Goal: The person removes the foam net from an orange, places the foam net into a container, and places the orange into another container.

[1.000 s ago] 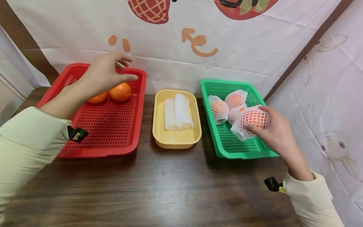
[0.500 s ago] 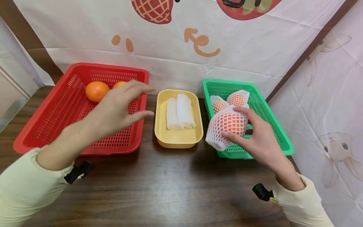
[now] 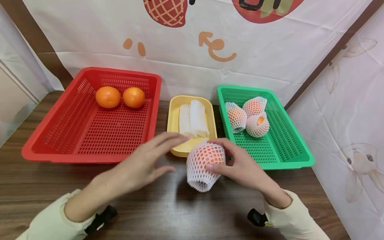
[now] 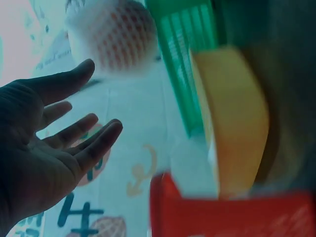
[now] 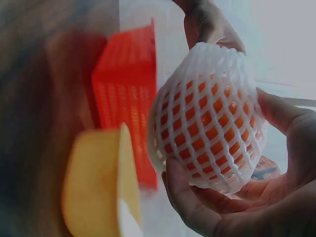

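Note:
My right hand (image 3: 237, 163) grips an orange wrapped in white foam net (image 3: 205, 163) above the table, in front of the yellow tray (image 3: 175, 148); the right wrist view shows my fingers (image 5: 197, 207) curled round the netted orange (image 5: 207, 131). My left hand (image 3: 147, 160) hovers just left of it, fingers spread and straight, holding nothing; in the left wrist view the left hand (image 4: 54, 143) is open below the netted orange (image 4: 116, 37). Two bare oranges (image 3: 108, 97) (image 3: 133, 97) lie at the back of the red basket (image 3: 72, 146).
The yellow tray holds empty white foam nets (image 3: 193, 118). The green basket (image 3: 282, 160) at the right holds three netted oranges (image 3: 249, 115). A printed cloth (image 3: 192, 40) hangs behind, and another cloth (image 3: 354, 116) closes the right side. Dark wooden table (image 3: 168, 206) lies in front.
My right hand carried the netted orange out of the green basket leftward to the table's middle. My left hand left the red basket and came right toward it.

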A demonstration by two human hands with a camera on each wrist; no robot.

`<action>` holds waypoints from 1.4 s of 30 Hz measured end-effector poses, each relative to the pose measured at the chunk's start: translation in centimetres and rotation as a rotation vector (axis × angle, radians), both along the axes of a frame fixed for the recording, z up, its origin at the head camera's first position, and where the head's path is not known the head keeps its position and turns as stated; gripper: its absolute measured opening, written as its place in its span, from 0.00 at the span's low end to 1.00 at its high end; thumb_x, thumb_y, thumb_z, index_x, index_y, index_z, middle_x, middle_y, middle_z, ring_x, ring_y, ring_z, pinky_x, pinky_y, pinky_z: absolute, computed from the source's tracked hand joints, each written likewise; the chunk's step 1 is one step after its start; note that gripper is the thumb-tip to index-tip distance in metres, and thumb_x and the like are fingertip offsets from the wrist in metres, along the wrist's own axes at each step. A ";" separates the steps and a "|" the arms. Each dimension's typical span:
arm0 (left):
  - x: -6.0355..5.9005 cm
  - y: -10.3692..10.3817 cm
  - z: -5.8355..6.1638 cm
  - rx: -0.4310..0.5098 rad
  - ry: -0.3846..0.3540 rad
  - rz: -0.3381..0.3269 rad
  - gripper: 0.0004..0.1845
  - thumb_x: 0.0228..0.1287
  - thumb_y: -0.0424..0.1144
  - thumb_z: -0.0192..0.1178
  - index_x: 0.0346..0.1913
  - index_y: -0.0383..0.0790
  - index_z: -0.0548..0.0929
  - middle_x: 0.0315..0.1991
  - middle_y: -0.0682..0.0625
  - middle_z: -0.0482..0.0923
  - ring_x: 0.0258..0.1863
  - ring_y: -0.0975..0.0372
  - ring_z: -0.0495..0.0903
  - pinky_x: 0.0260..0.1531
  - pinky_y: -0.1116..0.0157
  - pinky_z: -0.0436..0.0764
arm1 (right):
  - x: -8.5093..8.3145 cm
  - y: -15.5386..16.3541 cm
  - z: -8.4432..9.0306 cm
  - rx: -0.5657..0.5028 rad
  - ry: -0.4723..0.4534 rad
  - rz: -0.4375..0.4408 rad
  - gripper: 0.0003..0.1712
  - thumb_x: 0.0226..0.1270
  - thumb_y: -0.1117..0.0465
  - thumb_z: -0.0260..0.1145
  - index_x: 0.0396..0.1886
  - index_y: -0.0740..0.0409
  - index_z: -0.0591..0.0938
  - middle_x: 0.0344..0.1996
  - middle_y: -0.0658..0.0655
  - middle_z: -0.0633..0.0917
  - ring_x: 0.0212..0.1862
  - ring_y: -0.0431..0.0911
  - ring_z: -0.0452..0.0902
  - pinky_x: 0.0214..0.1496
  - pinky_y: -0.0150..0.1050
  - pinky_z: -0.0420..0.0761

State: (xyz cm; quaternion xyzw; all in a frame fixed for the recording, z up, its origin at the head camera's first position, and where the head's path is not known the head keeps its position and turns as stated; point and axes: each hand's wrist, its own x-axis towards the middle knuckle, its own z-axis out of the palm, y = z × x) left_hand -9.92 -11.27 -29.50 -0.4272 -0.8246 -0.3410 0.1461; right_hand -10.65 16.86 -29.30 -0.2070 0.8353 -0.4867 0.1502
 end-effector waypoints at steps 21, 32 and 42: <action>1.6 1.0 -7.2 0.116 -0.428 0.086 0.33 0.47 0.42 0.75 0.59 0.39 0.78 0.52 0.51 0.77 0.49 0.62 0.77 0.45 0.61 0.79 | 0.6 -2.8 -8.1 -0.154 -0.301 0.060 0.24 0.77 0.49 0.49 0.66 0.55 0.69 0.52 0.60 0.77 0.38 0.49 0.82 0.39 0.44 0.82; 1.3 0.3 -8.2 0.148 -0.457 0.111 0.28 0.51 0.48 0.71 0.56 0.42 0.82 0.39 0.55 0.80 0.27 0.65 0.77 0.25 0.69 0.78 | 0.7 -2.4 -7.9 0.055 0.259 0.180 0.43 0.53 0.38 0.67 0.66 0.55 0.72 0.60 0.50 0.76 0.54 0.42 0.75 0.51 0.41 0.77; 1.3 0.6 -8.7 0.142 -0.342 0.227 0.26 0.50 0.49 0.71 0.53 0.44 0.84 0.35 0.56 0.83 0.28 0.65 0.76 0.26 0.68 0.76 | 1.4 -4.1 -8.5 -0.223 0.355 -0.036 0.19 0.49 0.66 0.77 0.44 0.61 0.87 0.49 0.56 0.84 0.54 0.49 0.77 0.53 0.38 0.76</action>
